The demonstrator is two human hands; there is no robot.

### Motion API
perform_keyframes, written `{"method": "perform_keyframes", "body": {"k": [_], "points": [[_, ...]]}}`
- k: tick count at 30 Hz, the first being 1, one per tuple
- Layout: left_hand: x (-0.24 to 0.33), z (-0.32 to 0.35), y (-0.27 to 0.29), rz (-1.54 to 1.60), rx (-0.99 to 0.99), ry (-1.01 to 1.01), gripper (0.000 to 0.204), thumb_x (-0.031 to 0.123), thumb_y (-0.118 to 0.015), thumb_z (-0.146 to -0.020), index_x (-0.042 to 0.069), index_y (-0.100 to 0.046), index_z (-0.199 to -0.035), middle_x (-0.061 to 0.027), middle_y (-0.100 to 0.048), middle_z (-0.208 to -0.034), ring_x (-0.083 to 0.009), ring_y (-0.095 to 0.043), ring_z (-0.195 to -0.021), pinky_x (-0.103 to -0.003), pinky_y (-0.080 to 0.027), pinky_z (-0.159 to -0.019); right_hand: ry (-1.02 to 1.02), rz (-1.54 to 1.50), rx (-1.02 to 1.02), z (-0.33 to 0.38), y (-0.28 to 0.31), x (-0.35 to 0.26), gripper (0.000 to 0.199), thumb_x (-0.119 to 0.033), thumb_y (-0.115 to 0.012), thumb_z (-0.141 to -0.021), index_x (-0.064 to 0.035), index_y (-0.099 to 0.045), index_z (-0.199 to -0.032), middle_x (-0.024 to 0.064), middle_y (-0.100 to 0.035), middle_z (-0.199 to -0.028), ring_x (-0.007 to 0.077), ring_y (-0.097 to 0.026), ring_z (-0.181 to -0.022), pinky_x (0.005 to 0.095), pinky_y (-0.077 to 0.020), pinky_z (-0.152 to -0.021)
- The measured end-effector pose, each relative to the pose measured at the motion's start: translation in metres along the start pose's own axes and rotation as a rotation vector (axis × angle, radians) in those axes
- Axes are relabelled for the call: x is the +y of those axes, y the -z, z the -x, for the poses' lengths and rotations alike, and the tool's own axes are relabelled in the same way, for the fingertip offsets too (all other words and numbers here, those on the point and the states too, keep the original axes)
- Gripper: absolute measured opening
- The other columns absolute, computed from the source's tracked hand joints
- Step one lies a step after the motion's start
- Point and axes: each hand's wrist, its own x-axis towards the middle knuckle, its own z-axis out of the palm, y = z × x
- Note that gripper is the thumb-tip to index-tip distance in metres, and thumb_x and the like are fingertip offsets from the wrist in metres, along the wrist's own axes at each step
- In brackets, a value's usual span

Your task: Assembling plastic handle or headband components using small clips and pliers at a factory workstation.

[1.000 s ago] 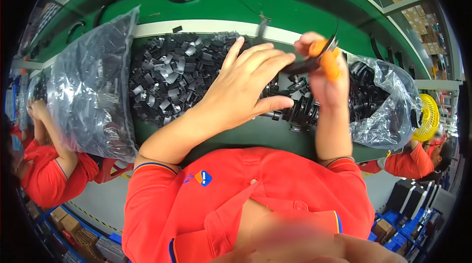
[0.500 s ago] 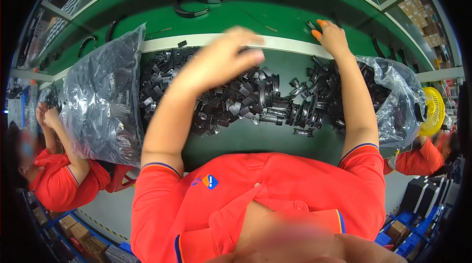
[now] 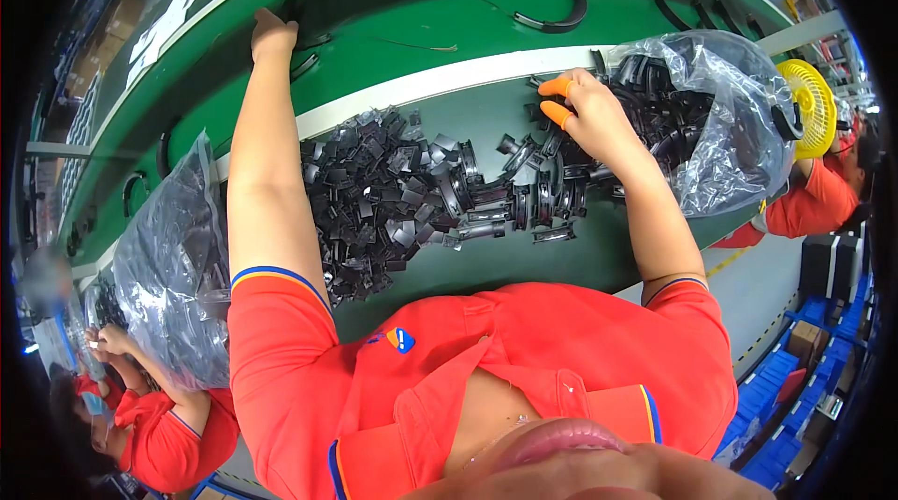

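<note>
My left hand (image 3: 273, 32) is stretched far out over the green belt (image 3: 393, 9), its fingers curled down onto a dark curved plastic piece (image 3: 304, 37) lying there; from here I cannot tell whether those fingers have closed around it or only press on it. A little beyond my fingertips, toward my right, another black curved strip (image 3: 554, 18) lies on the same belt, well apart from what I touch.

My right hand (image 3: 589, 121) rests on the heap of small black plastic parts (image 3: 440, 191) spread across the worktop (image 3: 524, 266). Two of its fingers (image 3: 557, 100) wear orange rubber tips. The fingers are bent loosely and lie among the parts at the mouth of the clear plastic bag (image 3: 720, 107), which sits just beside my knuckles and is full of the same black pieces; I cannot make out one piece pinched between them.

Below my left forearm, another clear bag (image 3: 168, 266) of black parts stands at the worktop's edge. Past the right-hand bag, a yellow fan (image 3: 812, 98) stands near a neighbour in an orange shirt.
</note>
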Motion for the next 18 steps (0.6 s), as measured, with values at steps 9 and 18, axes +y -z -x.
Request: {"method": "perform_keyframes", "body": {"k": [9,18], "points": [[0.022,0.071,0.111,1.364,-0.067,-0.065,0.028,0.024,-0.053,-0.083,-0.001,-0.055,-0.096,-0.0077,-0.059,-0.078,-0.0169,-0.057,-0.071,-0.03,-0.046,-0.067,0.158,-0.027,-0.145,0.0,0.003,-0.023,0.02,0.002,-0.062,-0.071,-0.0002,-0.061,-0.091,0.0133,-0.054,-0.091,0.0312,-0.055,-0.084,0.0352,-0.0453,-0.073],[0.051,0.251,0.167,1.463,-0.316,-0.444,0.023,0.011,-0.059,-0.08,0.0,-0.052,-0.099,-0.0079,-0.058,-0.091,-0.0108,-0.055,-0.071,-0.024,-0.044,-0.066,0.34,0.172,-0.252,0.021,-0.018,-0.032,0.028,0.002,-0.066,-0.064,0.0032,-0.057,-0.09,0.0141,-0.053,-0.091,0.0318,-0.053,-0.088,0.0374,-0.0448,-0.074]]}}
